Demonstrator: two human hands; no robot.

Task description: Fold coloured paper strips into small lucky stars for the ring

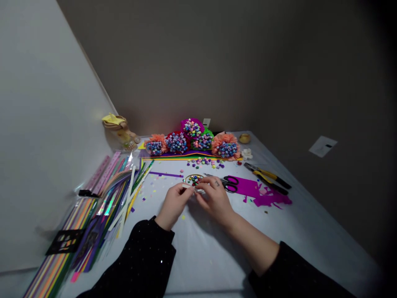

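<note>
Left hand [173,203]: fingertips pinched shut on one end of a narrow pale paper strip [187,186].
Right hand [215,199]: fingers curled, closed on the other end of the same strip; the two hands nearly touch.
Strip location: held just above the grey table top [198,252], at the near side of a small round glass dish of tiny multicoloured paper stars [194,179].
Step in hand: judged to be folding the strip (the fold itself is too small to make out).
Next move calls for: a steady fingertip pinch and small, even turns, with both hands kept close.
Within reach: magenta-handled scissors [230,183] just right of the dish, on a cut magenta paper sheet [248,187].
Farther right: yellow-and-black-handled pliers [268,177].
Left: a fan of long coloured paper strips [102,207].
Rear: crepe-paper bouquets filled with stars [192,140].
</note>
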